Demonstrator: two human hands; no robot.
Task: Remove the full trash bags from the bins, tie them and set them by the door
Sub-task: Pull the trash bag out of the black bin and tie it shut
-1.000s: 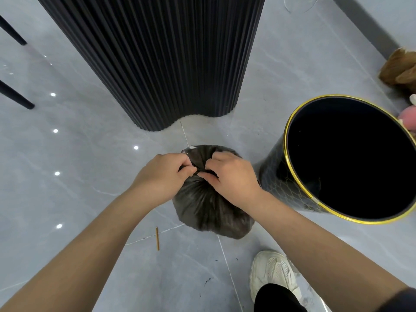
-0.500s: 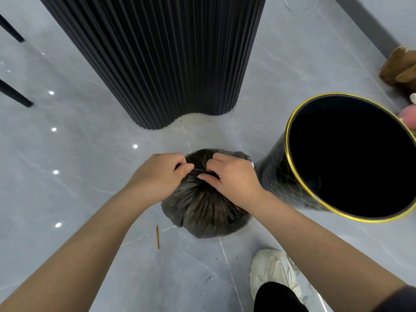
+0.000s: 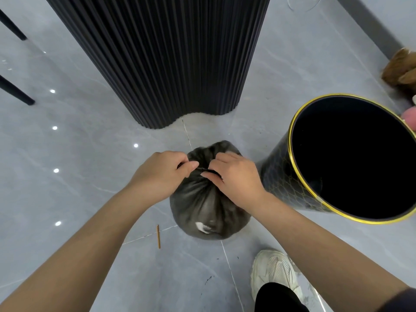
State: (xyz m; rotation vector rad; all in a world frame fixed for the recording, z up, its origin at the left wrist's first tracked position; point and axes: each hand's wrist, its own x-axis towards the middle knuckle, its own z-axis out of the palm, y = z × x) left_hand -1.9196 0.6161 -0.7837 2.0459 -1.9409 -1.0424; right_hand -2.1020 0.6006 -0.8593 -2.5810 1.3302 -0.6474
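Now my left hand (image 3: 157, 174) and right hand (image 3: 234, 176) pinch the trash bag (image 3: 202, 210) at its neck, drawn tighter than a moment ago. I judge the knot nearly done. The bin (image 3: 276, 176) stands at three o'clock.

dark grey trash bag (image 3: 207, 208), black bin (image 3: 281, 176) gold rim + gold honeycomb lines, black ribbed column (image 3: 162, 52), grey marbled floor (image 3: 78, 154), off-white shoe (image 3: 273, 270)

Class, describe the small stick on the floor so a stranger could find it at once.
Find the big black ribbed column. In front of it is a dark trash bag; the stick lies on the grey floor just left of its base. It alone is thin, straight and brown.
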